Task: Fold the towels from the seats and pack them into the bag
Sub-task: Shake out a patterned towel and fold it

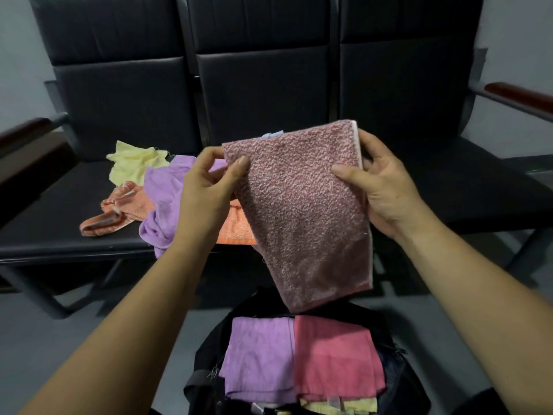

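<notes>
I hold a dusty-pink terry towel (299, 205) folded in the air in front of the seats. My left hand (206, 190) pinches its upper left edge and my right hand (380, 181) grips its upper right edge. Below it the black bag (206, 354) stands open on the floor, with a folded purple towel (257, 357), a folded pink towel (335, 360) and a yellow one (359, 404) inside. On the left seat lie a loose yellow towel (134, 163), a purple towel (164, 199) and orange towels (119, 211).
A row of three black padded seats (263, 79) runs across the view, with wooden armrests at the left end (21, 133) and the right end (520, 94). The right seat (466, 187) has nothing on it. Grey floor surrounds the bag.
</notes>
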Demonstrator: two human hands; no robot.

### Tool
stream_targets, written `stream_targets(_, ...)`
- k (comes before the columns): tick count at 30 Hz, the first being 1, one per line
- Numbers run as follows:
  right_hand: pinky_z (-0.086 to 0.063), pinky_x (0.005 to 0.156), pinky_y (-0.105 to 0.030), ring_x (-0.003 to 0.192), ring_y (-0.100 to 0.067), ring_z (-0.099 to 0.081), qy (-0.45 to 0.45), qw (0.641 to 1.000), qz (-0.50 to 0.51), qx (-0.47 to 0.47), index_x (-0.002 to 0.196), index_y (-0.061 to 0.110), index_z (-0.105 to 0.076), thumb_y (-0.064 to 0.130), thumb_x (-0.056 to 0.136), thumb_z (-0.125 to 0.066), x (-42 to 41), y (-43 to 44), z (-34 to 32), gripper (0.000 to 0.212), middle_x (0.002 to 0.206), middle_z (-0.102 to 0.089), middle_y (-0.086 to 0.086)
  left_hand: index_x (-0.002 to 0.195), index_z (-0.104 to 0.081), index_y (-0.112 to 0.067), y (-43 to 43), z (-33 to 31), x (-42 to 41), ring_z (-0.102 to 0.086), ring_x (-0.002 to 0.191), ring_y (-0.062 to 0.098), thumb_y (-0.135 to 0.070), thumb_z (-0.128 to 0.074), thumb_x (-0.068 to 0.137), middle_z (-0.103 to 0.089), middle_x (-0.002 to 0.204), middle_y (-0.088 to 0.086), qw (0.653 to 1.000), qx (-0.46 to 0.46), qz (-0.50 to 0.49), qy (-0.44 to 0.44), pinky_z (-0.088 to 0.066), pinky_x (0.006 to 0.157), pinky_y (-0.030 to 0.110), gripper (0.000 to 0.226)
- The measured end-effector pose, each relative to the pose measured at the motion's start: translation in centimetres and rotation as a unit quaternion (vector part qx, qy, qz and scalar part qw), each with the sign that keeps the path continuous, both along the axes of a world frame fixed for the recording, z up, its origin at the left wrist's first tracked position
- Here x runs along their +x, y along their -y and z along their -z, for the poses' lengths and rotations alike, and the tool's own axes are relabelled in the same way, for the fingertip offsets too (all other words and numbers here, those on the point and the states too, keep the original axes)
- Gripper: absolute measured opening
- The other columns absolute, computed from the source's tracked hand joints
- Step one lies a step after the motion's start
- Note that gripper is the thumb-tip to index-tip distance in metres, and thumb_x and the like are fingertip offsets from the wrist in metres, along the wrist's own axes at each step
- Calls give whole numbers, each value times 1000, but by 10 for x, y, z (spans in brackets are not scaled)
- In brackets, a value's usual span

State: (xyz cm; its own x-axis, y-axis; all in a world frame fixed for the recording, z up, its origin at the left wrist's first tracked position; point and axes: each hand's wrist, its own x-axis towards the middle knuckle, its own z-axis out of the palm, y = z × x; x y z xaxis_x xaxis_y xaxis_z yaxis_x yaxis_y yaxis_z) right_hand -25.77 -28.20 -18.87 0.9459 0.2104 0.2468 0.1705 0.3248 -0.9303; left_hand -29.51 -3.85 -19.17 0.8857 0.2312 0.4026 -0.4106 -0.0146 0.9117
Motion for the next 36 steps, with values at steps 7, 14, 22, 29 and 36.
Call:
stream_targets(7,-62,77,-38,92,-23,-75,-128,978,105,128,131,9,-58,1,85,-74,8,-4,-2,49,106,-74,-14,123,-67,-4,1,31,1,-67,116,23,-23,-78,82,-72,122,8,935,112,244,-232,-48,107,43,47)
stream_targets(14,-60,74,-31,84,-18,-72,-298,947,-99,65,123,6,-65,33,87,-67,15,24,21,46,97,-73,-7,124,-64,-5,19,23,0,-70,103,26,-20,-76,81,-72,117,13,948,-122,183,-230,-52,97,43,47)
stream_targets(22,-58,89,-44,104,-25,-69,-221,969,-109,-17,136,0,-59,15,80,-71,12,8,34,59,117,-72,-13,128,-62,-11,3,17,4,-71,100,23,-22,-70,80,-74,113,9,945,-181,164,-218,-55,84,37,50)
stream_targets(29,-61,79,-38,93,-27,-73,-167,986,2,20,121,-1,-67,12,79,-76,18,7,32,44,104,-75,-16,102,-73,-12,-19,30,9,-70,87,13,-8,-65,90,-77,93,1,975,59,117,-177,-57,88,36,15)
stream_targets(36,-60,84,-35,101,-30,-72,-168,984,-41,44,121,-12,-62,5,80,-71,13,4,30,46,115,-71,-25,138,-57,-15,-20,28,8,-69,111,19,-11,-72,87,-74,118,6,982,90,114,-123,-55,98,35,54)
